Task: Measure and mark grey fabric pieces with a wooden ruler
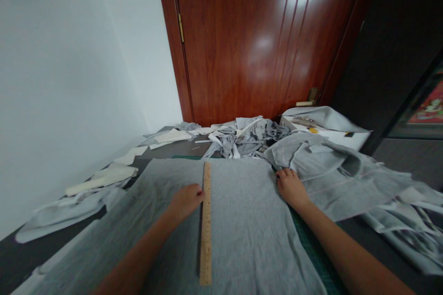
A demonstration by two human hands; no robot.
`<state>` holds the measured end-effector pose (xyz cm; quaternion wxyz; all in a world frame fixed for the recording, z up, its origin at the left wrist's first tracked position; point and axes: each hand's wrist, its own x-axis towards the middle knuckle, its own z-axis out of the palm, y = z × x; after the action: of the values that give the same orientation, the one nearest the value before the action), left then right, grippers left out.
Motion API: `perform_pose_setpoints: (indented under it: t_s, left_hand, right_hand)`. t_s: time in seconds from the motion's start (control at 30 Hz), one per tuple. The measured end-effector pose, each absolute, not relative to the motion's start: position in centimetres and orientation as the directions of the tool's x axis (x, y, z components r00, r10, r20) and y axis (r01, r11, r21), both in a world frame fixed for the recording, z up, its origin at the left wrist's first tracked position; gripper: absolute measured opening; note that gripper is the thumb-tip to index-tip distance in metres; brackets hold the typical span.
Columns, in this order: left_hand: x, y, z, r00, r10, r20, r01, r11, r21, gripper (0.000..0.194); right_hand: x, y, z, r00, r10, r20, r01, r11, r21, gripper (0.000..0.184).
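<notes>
A large piece of grey knit fabric (242,221) lies spread over the table, its far edge running nearly straight. Lengthwise on it rests a wooden ruler (206,235). My left hand (187,200) is closed at the ruler's left edge, thumb and finger pinched against it in the upper half. A dark shadow runs along that side of the ruler. At the fabric's right edge, near the far corner, my right hand (290,187) has its fingers curled onto the cloth. Its fingertips are partly hidden.
A green cutting mat (308,244) shows beneath the fabric. Crumpled grey scraps (242,138) lie along the back, before a wooden door (238,46). More grey cloth pieces (346,179) are heaped at right, by a white box (346,138). Pale scraps (104,179) line the left wall.
</notes>
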<state>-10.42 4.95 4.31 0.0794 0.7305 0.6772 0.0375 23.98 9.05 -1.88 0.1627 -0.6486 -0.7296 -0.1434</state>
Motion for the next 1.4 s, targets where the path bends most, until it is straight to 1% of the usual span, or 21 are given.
perform_pose_setpoints:
  t_s: [0.13, 0.27, 0.4, 0.47, 0.57, 0.67, 0.77, 1.0, 1.13, 1.17, 1.23, 1.33, 1.4]
  left_hand:
    - [-10.9, 4.6, 5.3, 0.067, 0.998, -0.016, 0.99, -0.064, 0.129, 0.021]
    - [-11.3, 3.9, 6.7, 0.046, 0.998, 0.04, 0.997, -0.048, 0.058, 0.021]
    - [-10.3, 3.2, 6.7, 0.101, 0.994, 0.047, 0.995, -0.102, 0.013, 0.021]
    - [-9.6, 3.0, 6.2, 0.168, 0.986, 0.023, 0.985, -0.168, 0.034, 0.019]
    - [-9.0, 3.1, 5.4, 0.228, 0.974, 0.016, 0.968, -0.228, 0.106, 0.017]
    - [-9.3, 3.3, 4.9, 0.202, 0.978, 0.055, 0.967, -0.208, 0.15, 0.015]
    - [-9.5, 3.3, 4.6, 0.198, 0.979, 0.038, 0.962, -0.202, 0.185, 0.012]
    - [-7.6, 2.4, 3.8, 0.206, 0.977, -0.05, 0.958, -0.191, 0.212, 0.026]
    - [-6.9, 2.2, 3.7, 0.21, 0.974, -0.088, 0.941, -0.177, 0.287, 0.041]
    - [-7.1, 2.3, 3.8, 0.208, 0.974, -0.089, 0.941, -0.175, 0.288, 0.044]
    - [-7.8, 2.6, 4.2, 0.167, 0.983, -0.08, 0.966, -0.147, 0.214, 0.047]
    - [-9.4, 3.0, 5.2, 0.074, 0.996, -0.057, 0.997, -0.071, 0.04, 0.045]
    - [-10.2, 3.1, 5.8, 0.05, 0.998, -0.049, 0.999, -0.051, -0.017, 0.046]
  right_hand:
    - [24.0, 9.1, -2.0, -0.096, 0.899, 0.426, 0.994, 0.112, -0.011, 0.027]
    - [24.0, 9.1, -1.9, -0.096, 0.899, 0.428, 0.994, 0.112, -0.012, 0.027]
    - [24.0, 9.1, -1.8, -0.098, 0.901, 0.422, 0.994, 0.11, -0.004, 0.028]
    - [24.0, 9.1, -1.9, -0.099, 0.902, 0.421, 0.994, 0.109, 0.0, 0.028]
    - [24.0, 9.1, -2.0, -0.1, 0.898, 0.428, 0.994, 0.107, 0.007, 0.028]
    - [24.0, 9.0, -2.0, -0.11, 0.894, 0.434, 0.993, 0.116, 0.011, 0.028]
    - [24.0, 9.0, -2.0, -0.116, 0.893, 0.435, 0.992, 0.122, 0.016, 0.028]
    - [24.1, 9.1, -2.1, -0.111, 0.898, 0.426, 0.993, 0.114, 0.019, 0.027]
    - [24.1, 9.0, -2.0, -0.12, 0.892, 0.435, 0.992, 0.12, 0.026, 0.028]
    - [24.0, 9.0, -2.0, -0.123, 0.891, 0.437, 0.992, 0.123, 0.028, 0.028]
    - [24.0, 9.0, -2.0, -0.126, 0.889, 0.441, 0.992, 0.127, 0.027, 0.028]
    - [24.0, 9.0, -1.9, -0.123, 0.888, 0.444, 0.992, 0.128, 0.019, 0.027]
    - [24.0, 9.0, -1.9, -0.123, 0.889, 0.44, 0.992, 0.128, 0.018, 0.027]
